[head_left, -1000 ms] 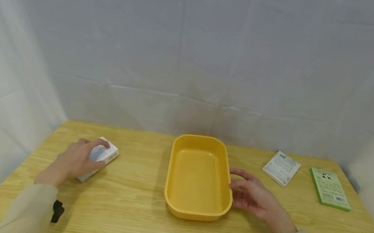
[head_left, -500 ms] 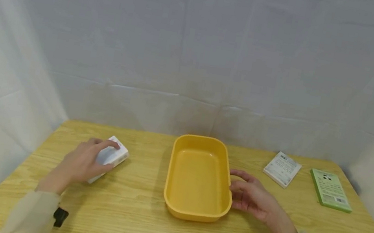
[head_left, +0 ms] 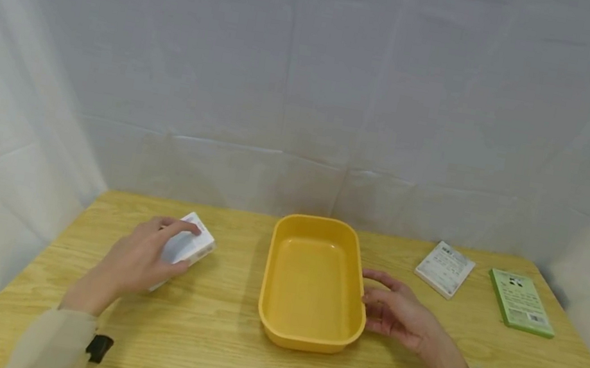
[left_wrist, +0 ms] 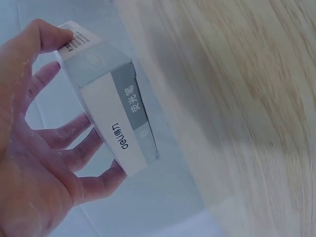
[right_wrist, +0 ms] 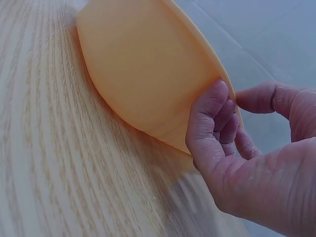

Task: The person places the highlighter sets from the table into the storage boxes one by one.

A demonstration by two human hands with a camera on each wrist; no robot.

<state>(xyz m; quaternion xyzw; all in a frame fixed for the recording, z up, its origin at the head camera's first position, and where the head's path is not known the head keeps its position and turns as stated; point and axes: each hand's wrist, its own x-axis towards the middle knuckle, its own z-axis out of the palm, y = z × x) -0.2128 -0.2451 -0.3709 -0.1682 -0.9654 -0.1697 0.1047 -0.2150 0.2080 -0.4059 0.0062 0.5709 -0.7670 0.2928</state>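
Observation:
In the head view my left hand [head_left: 133,258] holds a small white and grey box [head_left: 181,247] at the left of the table. Printed on its side are "deli" and Chinese characters for highlighter pens, seen in the left wrist view, where thumb and fingertips grip the carton [left_wrist: 111,116] at its edges. It tilts over the wood, close above the surface. My right hand [head_left: 404,316] pinches the right rim of a yellow plastic bin [head_left: 317,279], with nothing inside it. In the right wrist view, thumb and curled fingers sit on either side of that rim [right_wrist: 210,49].
Right of the bin, a white-grey printed box [head_left: 445,269] lies flat on the wooden table [head_left: 208,352]. Farther right lies a green printed box [head_left: 522,303]. White sheeting [head_left: 215,171] hangs behind the table and along both sides.
My left hand has carried the highlighter box to the right, toward the bin. The right hand stays at the bin's rim, and the bin has hardly moved.

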